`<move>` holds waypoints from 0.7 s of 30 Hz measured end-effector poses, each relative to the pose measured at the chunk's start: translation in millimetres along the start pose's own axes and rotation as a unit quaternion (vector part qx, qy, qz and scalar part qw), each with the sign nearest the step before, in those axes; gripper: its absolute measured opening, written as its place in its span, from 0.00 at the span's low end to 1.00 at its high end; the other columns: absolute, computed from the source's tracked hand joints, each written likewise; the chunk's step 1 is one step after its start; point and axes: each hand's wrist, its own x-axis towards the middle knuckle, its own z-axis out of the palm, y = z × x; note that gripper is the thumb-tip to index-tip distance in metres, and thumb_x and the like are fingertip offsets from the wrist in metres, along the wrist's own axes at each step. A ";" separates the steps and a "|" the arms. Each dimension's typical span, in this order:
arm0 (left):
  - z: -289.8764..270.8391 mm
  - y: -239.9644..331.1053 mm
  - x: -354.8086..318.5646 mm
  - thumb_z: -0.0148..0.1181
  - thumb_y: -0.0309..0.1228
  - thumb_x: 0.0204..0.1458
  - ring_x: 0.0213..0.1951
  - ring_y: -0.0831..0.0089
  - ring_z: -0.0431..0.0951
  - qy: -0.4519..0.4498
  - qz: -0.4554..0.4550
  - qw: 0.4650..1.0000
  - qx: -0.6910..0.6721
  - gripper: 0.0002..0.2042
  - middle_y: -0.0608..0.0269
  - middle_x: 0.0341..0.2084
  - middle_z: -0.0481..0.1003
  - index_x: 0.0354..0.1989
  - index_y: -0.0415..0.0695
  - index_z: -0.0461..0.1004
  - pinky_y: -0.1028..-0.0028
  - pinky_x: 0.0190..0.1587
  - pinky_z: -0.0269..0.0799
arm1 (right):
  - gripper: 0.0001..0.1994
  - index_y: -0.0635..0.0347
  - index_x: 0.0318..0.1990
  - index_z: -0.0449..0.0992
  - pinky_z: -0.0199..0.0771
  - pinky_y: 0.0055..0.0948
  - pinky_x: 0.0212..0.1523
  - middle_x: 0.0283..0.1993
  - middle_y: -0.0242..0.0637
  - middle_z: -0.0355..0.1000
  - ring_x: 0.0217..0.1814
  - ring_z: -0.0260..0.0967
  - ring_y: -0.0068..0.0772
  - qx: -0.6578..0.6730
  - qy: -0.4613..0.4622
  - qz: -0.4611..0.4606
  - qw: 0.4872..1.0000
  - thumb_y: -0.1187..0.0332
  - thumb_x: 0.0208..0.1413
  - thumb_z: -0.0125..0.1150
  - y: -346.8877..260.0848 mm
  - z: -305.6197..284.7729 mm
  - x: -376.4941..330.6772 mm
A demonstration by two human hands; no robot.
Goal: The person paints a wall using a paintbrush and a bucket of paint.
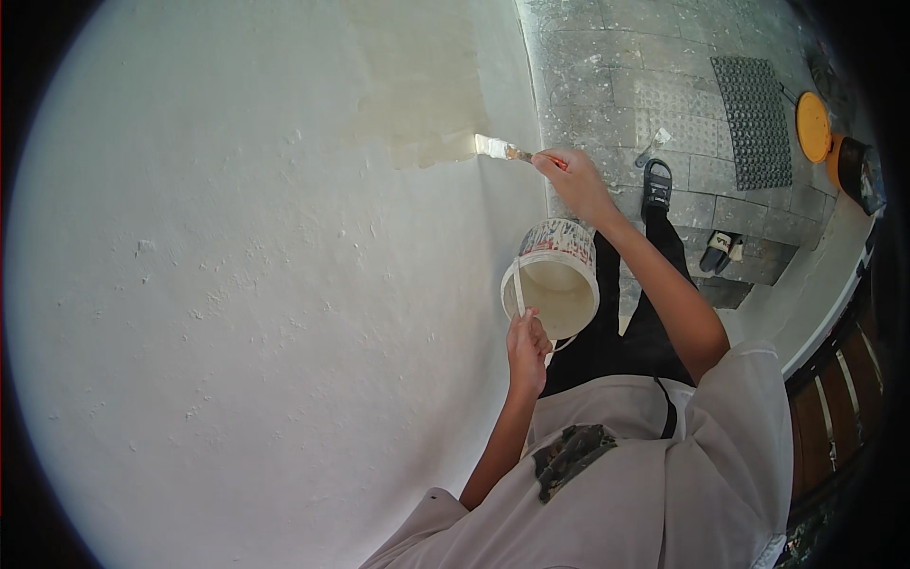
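Observation:
My right hand [574, 180] is closed round the reddish handle of a paintbrush [519, 152]. The brush's pale, coated bristles meet the white wall [284, 313] at the lower right corner of a beige, damp-looking patch [422, 85]. Below, in front of my body, my left hand [528, 346] grips the white handle of a paint bucket [552, 289]. The bucket is tilted, so its opening faces me, and its inside looks whitish. Coloured print and splashes cover its outer side.
Paint-spattered grey tiles [607, 85] cover the floor. A dark studded mat [754, 123] lies there, with an orange round lid [812, 127] and an orange container [848, 171] beyond it. A small pale tool [654, 144] and a loose slipper [720, 251] lie near my feet.

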 end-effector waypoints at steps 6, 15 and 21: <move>2.5 0.6 -2.1 0.46 0.37 0.61 0.16 0.87 0.48 -0.002 0.004 1.000 0.003 0.09 0.77 0.15 0.49 0.39 0.45 0.65 0.82 0.19 0.45 | 0.17 0.68 0.41 0.78 0.55 0.22 0.24 0.21 0.22 0.59 0.23 0.53 0.15 0.069 -0.062 0.020 0.996 0.59 0.58 0.55 -4.3 -7.2 -1.0; 0.5 -2.2 -1.4 0.47 0.35 0.61 0.17 0.87 0.49 0.001 0.007 1.000 -0.004 0.08 0.77 0.16 0.51 0.39 0.44 0.65 0.82 0.18 0.45 | 0.17 0.61 0.46 0.77 0.46 0.17 0.17 0.20 0.16 0.53 0.17 0.46 0.10 0.213 -0.110 0.143 0.960 0.57 0.58 0.57 -21.9 -22.4 -7.8; 3.5 -0.7 -2.7 0.47 0.35 0.61 0.16 0.87 0.48 0.004 -0.003 1.000 -0.001 0.08 0.77 0.15 0.50 0.39 0.44 0.65 0.82 0.18 0.45 | 0.17 0.62 0.46 0.77 0.45 0.18 0.17 0.20 0.16 0.51 0.18 0.44 0.10 0.235 -0.123 0.129 0.956 0.57 0.58 0.57 -39.5 -25.4 -13.9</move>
